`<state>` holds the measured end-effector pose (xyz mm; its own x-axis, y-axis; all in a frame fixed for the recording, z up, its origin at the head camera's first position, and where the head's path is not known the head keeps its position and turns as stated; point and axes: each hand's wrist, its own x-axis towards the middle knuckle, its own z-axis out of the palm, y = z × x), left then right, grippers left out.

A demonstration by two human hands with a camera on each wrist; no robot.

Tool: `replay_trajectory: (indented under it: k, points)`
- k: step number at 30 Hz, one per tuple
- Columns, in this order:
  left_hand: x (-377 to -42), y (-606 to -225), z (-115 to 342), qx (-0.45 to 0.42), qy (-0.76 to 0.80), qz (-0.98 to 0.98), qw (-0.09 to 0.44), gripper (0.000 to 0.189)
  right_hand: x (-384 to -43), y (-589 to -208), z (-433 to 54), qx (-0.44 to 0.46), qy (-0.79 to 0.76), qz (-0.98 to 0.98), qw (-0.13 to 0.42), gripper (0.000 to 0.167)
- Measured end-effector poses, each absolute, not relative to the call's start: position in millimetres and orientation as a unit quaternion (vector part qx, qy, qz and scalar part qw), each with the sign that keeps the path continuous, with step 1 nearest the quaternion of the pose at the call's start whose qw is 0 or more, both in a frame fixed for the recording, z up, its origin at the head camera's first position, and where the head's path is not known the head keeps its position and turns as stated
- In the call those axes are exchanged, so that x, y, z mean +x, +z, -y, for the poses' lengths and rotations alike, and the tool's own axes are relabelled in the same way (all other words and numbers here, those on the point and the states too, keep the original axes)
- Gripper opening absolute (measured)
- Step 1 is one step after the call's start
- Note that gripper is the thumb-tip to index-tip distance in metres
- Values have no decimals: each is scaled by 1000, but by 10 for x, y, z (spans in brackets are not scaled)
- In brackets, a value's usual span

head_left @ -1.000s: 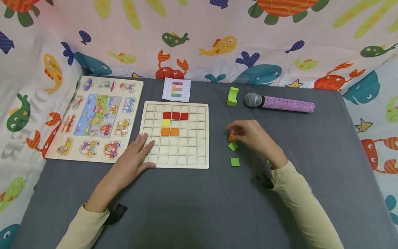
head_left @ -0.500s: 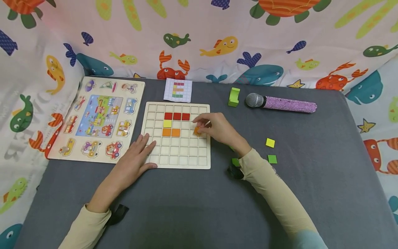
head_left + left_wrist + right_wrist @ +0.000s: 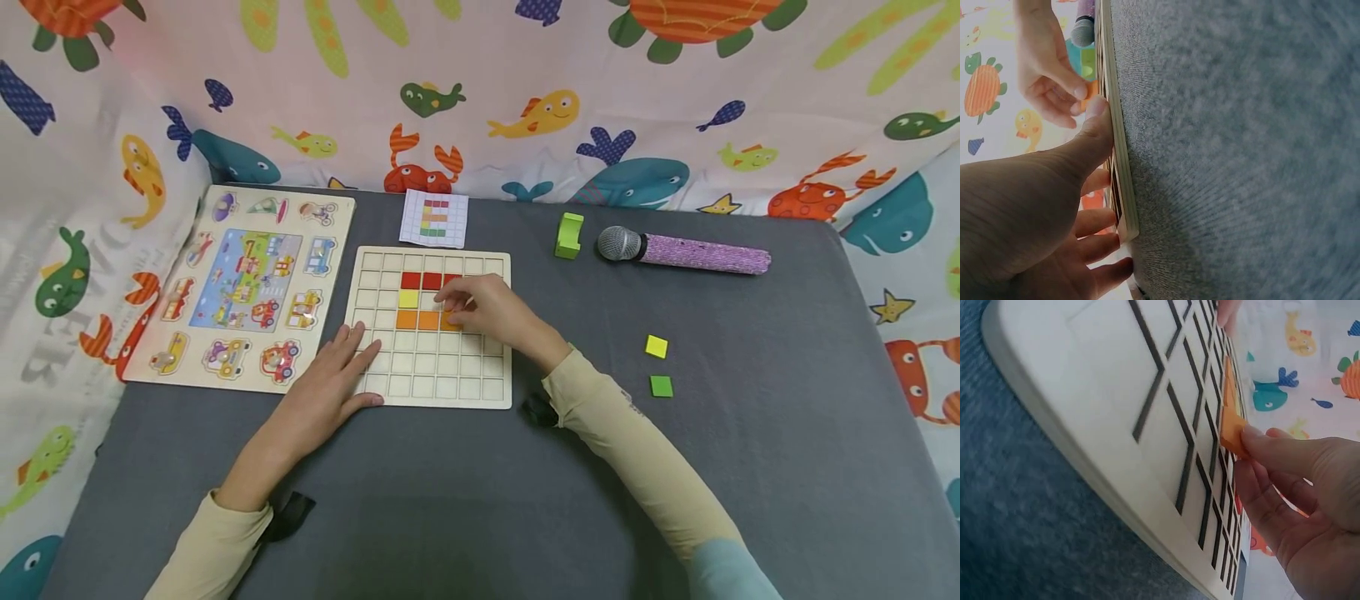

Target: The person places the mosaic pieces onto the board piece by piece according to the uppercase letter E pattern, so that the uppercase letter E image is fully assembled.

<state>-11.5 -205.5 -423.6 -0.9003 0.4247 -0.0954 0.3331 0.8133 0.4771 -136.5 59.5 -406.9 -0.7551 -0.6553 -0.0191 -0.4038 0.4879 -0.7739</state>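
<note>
My right hand (image 3: 491,308) pinches an orange square tile (image 3: 1232,431) between thumb and fingers over the wooden grid board (image 3: 450,387). The tile is right at the cell to the right of two orange tiles (image 3: 417,320) in one row. Above them lie a yellow tile (image 3: 408,299) and a row of red tiles (image 3: 422,281), the rightmost partly behind the fingers. My left hand (image 3: 330,379) rests with spread fingers on the board's left edge; in the left wrist view its thumb (image 3: 1094,119) lies along the rim.
Behind the board lies a paper card with a coloured pattern (image 3: 434,218). A picture puzzle (image 3: 315,217) is at the left. To the right are a green block (image 3: 569,236), a microphone (image 3: 697,252), a yellow tile (image 3: 656,347) and a green tile (image 3: 662,386). A fish-print cloth hangs behind.
My right hand has picked up the orange tile from the table on the right and carried it left onto the board, beside the orange row. The left hand stays at the board's edge.
</note>
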Motion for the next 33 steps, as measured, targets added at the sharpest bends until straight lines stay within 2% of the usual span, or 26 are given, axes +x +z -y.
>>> replay_trajectory:
  k: [15,24,27,33]
  points:
    - [-115,-4240,2052,195,228,-948,106,77,-1316,-4065,-539,-304,-331,-878,167,24]
    - [-112,-4249,2053,202,231,-946,103,76,-1230,-3945,-912,-309,-354,-864,179,26]
    - [-111,-4255,2050,203,233,-946,103,76,-1184,-3919,-1149,-294,-355,-872,166,27]
    - [-109,-4247,2058,204,233,-946,97,76,-1111,-3846,-1692,-247,-366,-892,95,29]
